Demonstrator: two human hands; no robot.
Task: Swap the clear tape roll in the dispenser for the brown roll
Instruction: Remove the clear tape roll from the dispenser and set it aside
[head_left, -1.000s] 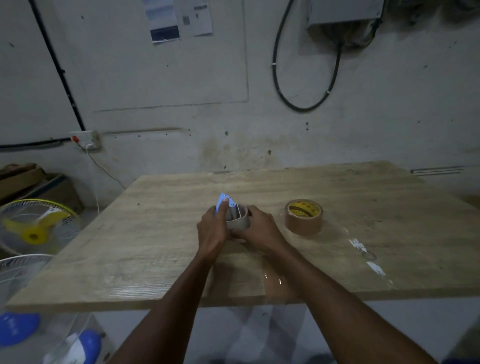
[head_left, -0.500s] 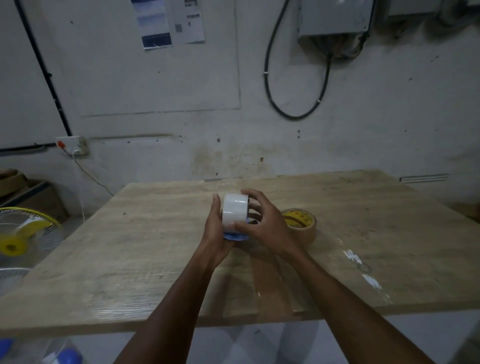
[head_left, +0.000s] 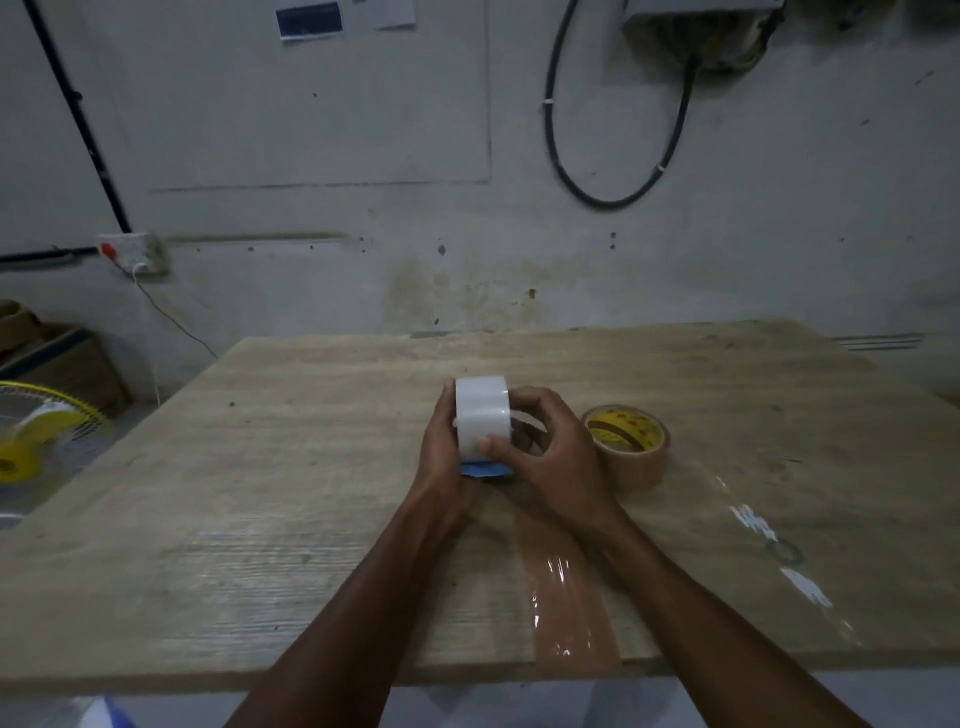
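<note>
The clear tape roll (head_left: 481, 413) stands on edge in the blue dispenser (head_left: 484, 469), held up over the middle of the wooden table (head_left: 291, 467). My left hand (head_left: 441, 457) grips the roll and dispenser from the left side. My right hand (head_left: 550, 457) holds the roll from the right, thumb on its front face and fingers curled behind. Most of the dispenser is hidden by my hands; only a blue bit shows under the roll. The brown roll (head_left: 631, 444) with a yellow core lies flat on the table, just right of my right hand.
A strip of brown tape (head_left: 566, 597) is stuck to the table and runs to the front edge. Clear tape strips (head_left: 763, 540) gleam at the right. Fans (head_left: 36, 441) stand on the floor at the left, beside cardboard boxes (head_left: 57, 358).
The roll and dispenser were turned up from lying low between my hands to standing on edge. The camera also tilted down, so the hands sit lower in view.
</note>
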